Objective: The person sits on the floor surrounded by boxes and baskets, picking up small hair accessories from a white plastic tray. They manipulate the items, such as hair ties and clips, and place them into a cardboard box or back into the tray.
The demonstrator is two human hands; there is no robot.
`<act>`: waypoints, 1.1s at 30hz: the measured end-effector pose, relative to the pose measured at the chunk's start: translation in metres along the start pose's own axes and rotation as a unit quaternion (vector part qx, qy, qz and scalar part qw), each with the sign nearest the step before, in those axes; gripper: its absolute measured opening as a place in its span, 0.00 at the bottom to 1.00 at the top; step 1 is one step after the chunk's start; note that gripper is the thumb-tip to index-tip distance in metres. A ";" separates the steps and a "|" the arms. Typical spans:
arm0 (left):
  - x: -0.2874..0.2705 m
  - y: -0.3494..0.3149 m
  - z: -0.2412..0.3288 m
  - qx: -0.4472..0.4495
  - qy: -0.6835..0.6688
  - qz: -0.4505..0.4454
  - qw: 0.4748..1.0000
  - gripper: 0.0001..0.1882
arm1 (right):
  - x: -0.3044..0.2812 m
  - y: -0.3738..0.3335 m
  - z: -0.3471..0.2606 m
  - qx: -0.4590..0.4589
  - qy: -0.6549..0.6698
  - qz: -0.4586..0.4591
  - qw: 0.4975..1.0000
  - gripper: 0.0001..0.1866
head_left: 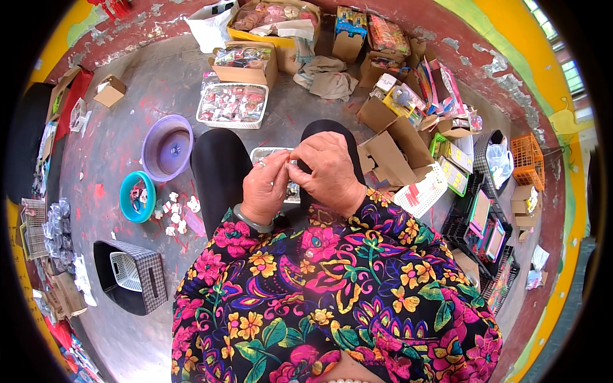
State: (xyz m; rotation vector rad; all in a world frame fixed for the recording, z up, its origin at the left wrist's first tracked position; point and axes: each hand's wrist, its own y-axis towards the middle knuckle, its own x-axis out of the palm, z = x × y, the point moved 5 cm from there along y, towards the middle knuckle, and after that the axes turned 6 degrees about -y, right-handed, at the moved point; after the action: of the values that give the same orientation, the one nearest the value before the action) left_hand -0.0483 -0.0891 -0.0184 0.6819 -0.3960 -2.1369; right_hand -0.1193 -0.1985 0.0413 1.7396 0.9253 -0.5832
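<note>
My left hand and my right hand meet in front of me, between my knees. Both are closed in a pinch, with the fingertips close together. Whatever lies between them is hidden or too small to name. Just beneath is a small white tray, mostly covered by the hands, with small things in it that I cannot make out. Farther ahead, a white basket holds many small packaged items. Left of my knee stand a purple basin and a turquoise bowl with small objects inside.
White scraps lie on the floor by the bowl. At the left is a checkered bin with a white basket inside. Opened cardboard boxes, a white perforated tray and black crates crowd the right. More filled boxes line the far wall.
</note>
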 end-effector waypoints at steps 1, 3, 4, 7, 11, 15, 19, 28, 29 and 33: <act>0.000 0.000 0.002 0.009 0.014 -0.003 1.000 0.09 | 0.000 0.000 0.000 -0.005 -0.010 0.003 1.000 0.05; 0.000 0.001 0.006 0.017 0.026 -0.005 1.000 0.09 | 0.002 -0.001 0.001 -0.004 0.002 0.002 1.000 0.04; 0.000 0.001 0.006 0.017 0.023 -0.003 1.000 0.09 | 0.003 -0.002 0.002 -0.004 0.008 0.001 1.000 0.04; 0.000 0.001 0.006 0.006 0.005 -0.006 1.000 0.09 | 0.002 -0.001 0.004 0.011 0.036 0.003 0.999 0.04; 0.003 -0.003 -0.014 -0.117 -0.170 -0.021 0.978 0.09 | 0.000 -0.004 0.019 0.084 0.123 -0.025 0.989 0.03; 0.009 -0.012 -0.027 -0.318 -0.445 0.006 0.837 0.13 | -0.004 -0.027 0.055 0.217 0.245 -0.046 0.944 0.03; 0.006 -0.013 -0.030 -0.343 -0.475 0.020 0.810 0.13 | -0.027 -0.085 0.103 0.412 0.348 -0.070 0.839 0.05; -0.001 -0.016 -0.036 -0.349 -0.495 0.013 0.796 0.12 | -0.142 -0.298 0.164 0.623 0.232 -0.126 0.736 0.05; -0.001 -0.017 -0.038 -0.354 -0.493 0.009 0.795 0.13 | -0.148 -0.339 0.173 0.646 0.212 -0.114 0.724 0.05; 0.006 -0.015 -0.034 -0.365 -0.481 -0.019 0.797 0.13 | -0.152 -0.475 0.193 0.691 0.134 -0.082 0.706 0.09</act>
State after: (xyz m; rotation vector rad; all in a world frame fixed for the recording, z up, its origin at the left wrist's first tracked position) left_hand -0.0409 -0.0859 -0.0549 -0.8933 -0.0295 -2.2773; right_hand -0.5835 -0.3457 -0.1787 3.1645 0.8475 -1.3919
